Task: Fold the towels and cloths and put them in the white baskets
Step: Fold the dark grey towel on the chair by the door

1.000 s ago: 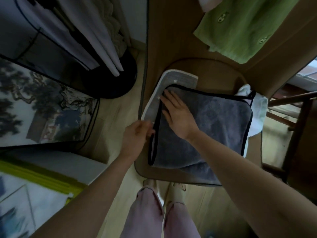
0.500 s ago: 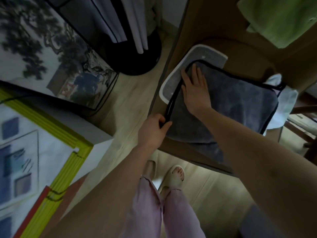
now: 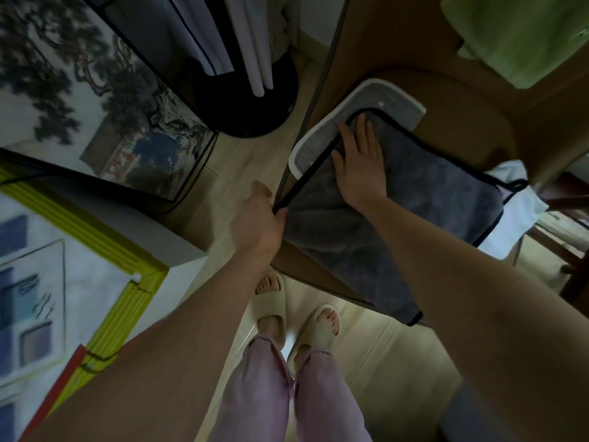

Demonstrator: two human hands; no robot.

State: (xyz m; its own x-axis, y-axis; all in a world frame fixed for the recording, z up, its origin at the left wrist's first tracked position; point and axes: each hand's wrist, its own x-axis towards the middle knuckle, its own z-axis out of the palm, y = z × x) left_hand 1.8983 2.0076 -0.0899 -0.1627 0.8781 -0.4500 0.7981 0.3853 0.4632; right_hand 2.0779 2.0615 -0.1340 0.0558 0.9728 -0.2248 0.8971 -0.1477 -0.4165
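At the far left lies a mat (image 3: pixel 47 282) with pale blue squares and a ribbed yellow border, and above it a dark-framed panel (image 3: pixel 105 122) printed with trees and a small building. Beyond that, pale folded cloth (image 3: pixel 251 39) hangs over a round black base (image 3: pixel 251 100). On the pale wood floor (image 3: pixel 229 173) stand two feet in cream slippers (image 3: pixel 271 301), with pink trouser legs (image 3: pixel 287 393) above them. The left hand (image 3: pixel 258 224) is curled round the black-piped near-left edge of the grey towel (image 3: pixel 414 202), pinching it at the edge of the brown worktop (image 3: pixel 446 90). The towel lies spread over the worktop, its near corner hanging over the front edge, and its far-left part covers much of a white basket (image 3: pixel 318 135), whose rim and grey mesh show along the left and far sides. The right hand (image 3: pixel 360 167) rests flat on the towel over the basket, fingers straight and slightly spread, pointing away from the person. Under the towel's right corner a white cloth (image 3: pixel 516 218) pokes out, draping off the worktop's right side. At the top right a green cloth (image 3: pixel 526 36) lies on the worktop, well apart from the towel. Dark wooden rails (image 3: pixel 570 202) show at the right edge.
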